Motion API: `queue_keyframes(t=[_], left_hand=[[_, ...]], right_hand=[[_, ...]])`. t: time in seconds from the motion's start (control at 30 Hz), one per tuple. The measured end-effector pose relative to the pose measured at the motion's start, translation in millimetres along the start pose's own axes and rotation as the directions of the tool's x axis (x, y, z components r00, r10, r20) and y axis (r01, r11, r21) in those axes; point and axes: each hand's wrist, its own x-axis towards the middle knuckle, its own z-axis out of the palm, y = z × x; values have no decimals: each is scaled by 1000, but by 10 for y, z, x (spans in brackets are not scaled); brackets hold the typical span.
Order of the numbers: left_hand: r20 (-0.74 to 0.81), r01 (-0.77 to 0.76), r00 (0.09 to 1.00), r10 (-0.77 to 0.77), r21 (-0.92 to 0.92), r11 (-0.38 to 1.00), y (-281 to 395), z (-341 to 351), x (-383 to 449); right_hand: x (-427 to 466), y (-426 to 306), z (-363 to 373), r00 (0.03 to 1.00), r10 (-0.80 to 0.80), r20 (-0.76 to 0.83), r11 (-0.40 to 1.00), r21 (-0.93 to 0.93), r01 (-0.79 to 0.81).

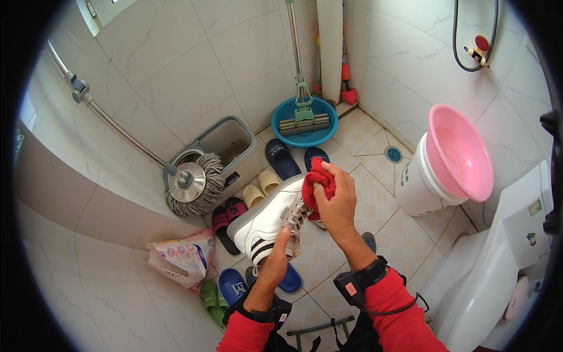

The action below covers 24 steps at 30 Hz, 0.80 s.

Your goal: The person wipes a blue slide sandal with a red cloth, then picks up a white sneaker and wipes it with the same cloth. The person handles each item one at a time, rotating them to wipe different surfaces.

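A white lace-up sneaker [264, 213] with black stripes near its heel is held up on its side over the tiled floor. My left hand [275, 264] grips it at the ankle opening, thumb along the laced tongue; the other fingers are hidden by the shoe. My right hand [338, 200] pinches a bunched red cloth [317, 182] against the toe end of the sneaker. The cloth covers most of the toe.
Slippers line the left floor, including a dark blue slipper [282, 159]. Behind stand a mop bucket [239, 163], a string mop [193, 187] and a blue basin [286, 132] holding a sponge mop. On the right are a white bucket [415, 189], a pink basin [462, 163] and a toilet [479, 281].
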Motion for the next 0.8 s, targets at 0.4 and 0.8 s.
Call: queue_keyframes(t=[0.4, 0.8], left_hand=[[22, -84, 996, 82, 146, 986, -16, 13, 28], [69, 21, 997, -23, 20, 1000, -83, -26, 45]], right_hand=[[-112, -163, 36, 940, -248, 233, 963, 168, 212], [-130, -204, 33, 882, -362, 300, 921, 263, 288]])
